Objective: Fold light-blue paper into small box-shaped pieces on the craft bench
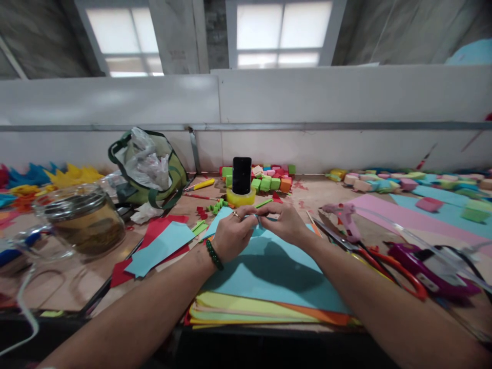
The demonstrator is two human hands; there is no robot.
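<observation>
My left hand [235, 230], with a ring and a green bead bracelet [214, 254], and my right hand [283, 222] meet at the middle of the table. Between their fingertips both pinch a small piece of light blue paper [260, 230]; the fingers partly cover it, so its full shape is hidden. Below them lies a large light blue sheet [277, 271] on top of a stack of coloured paper [246, 310]. Beside my left wrist is a cut strip of light blue paper [161, 248] over red paper [161, 228].
Ahead, a phone [242, 176] leans on a yellow tape roll [241, 198], before several paper cubes [271, 184]. Scissors [400, 269], a pink glue gun [348, 223] and a purple device [426, 269] lie right. Left are a glass jar [86, 220], a green bag [175, 179] and a utility knife [200, 185].
</observation>
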